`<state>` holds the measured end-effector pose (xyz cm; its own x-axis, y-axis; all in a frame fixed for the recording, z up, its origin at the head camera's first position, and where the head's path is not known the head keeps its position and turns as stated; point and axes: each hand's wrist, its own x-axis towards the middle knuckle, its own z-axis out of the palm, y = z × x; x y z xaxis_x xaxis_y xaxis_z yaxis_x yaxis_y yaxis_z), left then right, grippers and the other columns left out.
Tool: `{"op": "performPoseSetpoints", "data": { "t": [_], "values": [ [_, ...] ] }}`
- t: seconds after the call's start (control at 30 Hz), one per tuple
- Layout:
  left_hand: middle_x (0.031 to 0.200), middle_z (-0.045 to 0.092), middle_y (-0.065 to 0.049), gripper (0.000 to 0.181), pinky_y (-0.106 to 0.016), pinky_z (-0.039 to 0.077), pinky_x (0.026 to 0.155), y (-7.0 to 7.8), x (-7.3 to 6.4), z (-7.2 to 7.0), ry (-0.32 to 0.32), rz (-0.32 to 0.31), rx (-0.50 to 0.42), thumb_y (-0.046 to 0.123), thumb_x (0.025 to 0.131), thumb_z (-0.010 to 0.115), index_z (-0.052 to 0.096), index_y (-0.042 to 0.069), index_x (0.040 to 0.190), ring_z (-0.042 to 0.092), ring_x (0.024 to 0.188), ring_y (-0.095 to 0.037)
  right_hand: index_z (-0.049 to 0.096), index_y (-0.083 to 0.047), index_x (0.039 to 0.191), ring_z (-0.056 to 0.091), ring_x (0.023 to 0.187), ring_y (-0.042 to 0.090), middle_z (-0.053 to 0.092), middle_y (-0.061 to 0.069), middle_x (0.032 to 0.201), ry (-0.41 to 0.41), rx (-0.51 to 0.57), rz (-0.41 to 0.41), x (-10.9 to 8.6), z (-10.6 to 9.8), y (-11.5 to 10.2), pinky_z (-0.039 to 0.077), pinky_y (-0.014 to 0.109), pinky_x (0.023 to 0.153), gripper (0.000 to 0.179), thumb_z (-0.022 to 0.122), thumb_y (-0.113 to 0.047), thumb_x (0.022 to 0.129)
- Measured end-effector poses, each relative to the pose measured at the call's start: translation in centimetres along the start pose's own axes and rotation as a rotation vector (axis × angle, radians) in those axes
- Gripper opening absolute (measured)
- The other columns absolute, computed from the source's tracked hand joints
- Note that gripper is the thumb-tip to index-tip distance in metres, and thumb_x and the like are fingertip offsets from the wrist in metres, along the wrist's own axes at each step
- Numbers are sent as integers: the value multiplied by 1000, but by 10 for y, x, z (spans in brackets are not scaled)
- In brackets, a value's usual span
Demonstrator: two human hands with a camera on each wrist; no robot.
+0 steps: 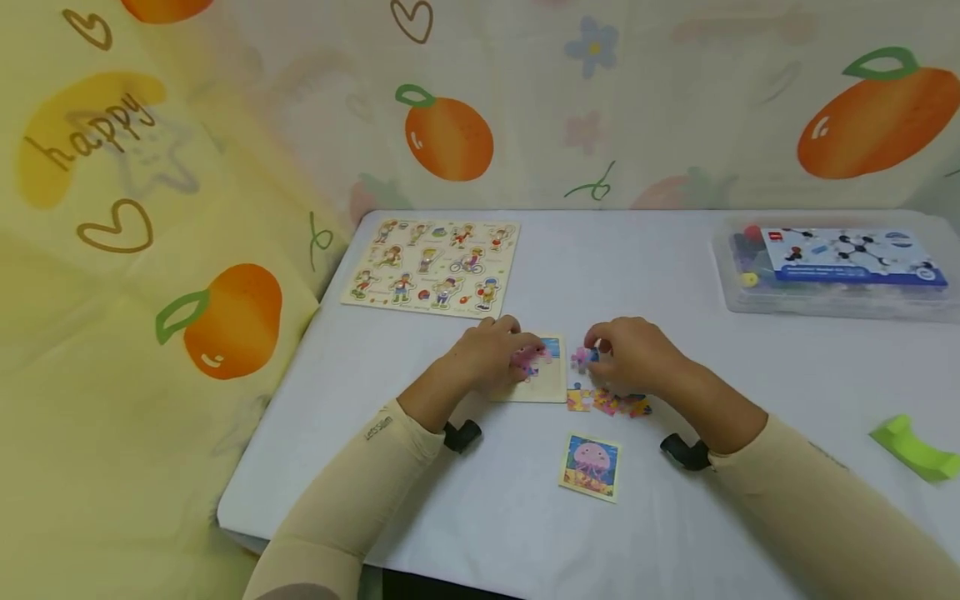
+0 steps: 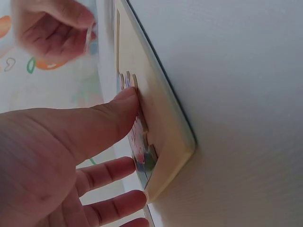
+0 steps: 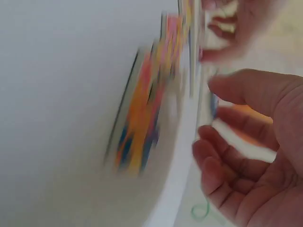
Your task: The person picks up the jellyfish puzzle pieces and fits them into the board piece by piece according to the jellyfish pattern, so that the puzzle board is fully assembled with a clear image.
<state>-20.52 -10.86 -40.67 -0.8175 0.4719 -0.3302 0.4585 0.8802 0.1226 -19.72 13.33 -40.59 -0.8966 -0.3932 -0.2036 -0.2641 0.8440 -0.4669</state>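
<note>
My left hand (image 1: 491, 354) rests over a small wooden puzzle board (image 1: 551, 390). In the left wrist view its thumb presses on the joined jigsaw pieces (image 2: 138, 142) in the tray, while the other fingers stretch along the board's edge. Just right of the board, my right hand (image 1: 637, 357) pinches a pink and blue jigsaw piece (image 1: 583, 358) between thumb and index finger, raised above the table in the right wrist view. Below that hand lie several loose orange, yellow and pink pieces (image 1: 611, 403), blurred in the right wrist view. A jellyfish picture card (image 1: 590, 467) lies nearer to me.
A wooden board with printed children figures (image 1: 435, 268) lies at the back left of the white table (image 1: 315, 433). At the back right stands a clear plastic box (image 1: 832, 296) with a printed label. A curved green block (image 1: 913, 450) sits near the right side.
</note>
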Motion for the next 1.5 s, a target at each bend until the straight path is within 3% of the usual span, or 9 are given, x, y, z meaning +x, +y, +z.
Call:
{"op": "performPoseSetpoints", "data": {
  "t": [0.1,0.2,0.53,0.7,0.87,1.03,1.27,1.5],
  "values": [
    [143,49,-3,49,-45,46,101,1,4,-1,-12,-6,-2,41,97,69,54,43,144,49,121,-26,74,-9,115,60,90,23,69,7,101,13,-33,-96,6,4,-13,53,43,85,25,71,-20,93],
    [143,49,-2,49,-45,46,100,2,7,-1,-21,1,-9,40,97,69,55,43,144,49,121,-26,76,-5,109,61,86,21,71,5,96,47,-26,-139,10,5,-20,54,40,84,20,71,-17,94],
    [139,50,-1,51,-43,47,95,1,10,-3,-16,3,-38,38,95,72,56,42,143,49,116,-24,76,-6,101,62,83,19,69,4,88,81,263,-83,17,9,-25,53,32,76,13,73,-10,89],
    [139,51,-2,51,-43,47,94,-1,11,-6,-30,13,-57,38,93,75,58,41,141,49,116,-24,76,-5,102,59,81,19,67,3,86,45,267,-29,22,16,-27,52,29,74,16,75,-16,90],
    [139,51,-3,52,-44,47,96,-2,12,-8,-40,22,-55,39,92,76,59,40,141,49,117,-25,76,-5,100,62,82,18,70,4,88,63,262,-1,23,18,-29,54,29,75,17,77,-20,91],
    [140,51,-3,53,-44,47,97,-3,11,-8,-41,10,-62,39,92,77,58,40,141,50,116,-25,77,-5,101,64,80,18,71,5,88,91,324,2,23,20,-30,54,28,72,17,75,-19,91],
    [139,51,-4,48,-44,46,96,-4,10,-10,-48,-6,-83,38,94,74,60,41,139,50,115,-25,76,-4,97,61,79,18,70,4,86,72,230,-9,23,25,-34,53,29,72,16,75,-18,89],
    [131,53,-3,36,-42,47,91,-1,14,-10,-27,-26,-58,39,100,65,60,39,136,51,110,-24,75,-7,92,59,76,18,70,3,87,0,135,-44,25,23,-37,51,30,68,15,79,-21,89]
  ]
}}
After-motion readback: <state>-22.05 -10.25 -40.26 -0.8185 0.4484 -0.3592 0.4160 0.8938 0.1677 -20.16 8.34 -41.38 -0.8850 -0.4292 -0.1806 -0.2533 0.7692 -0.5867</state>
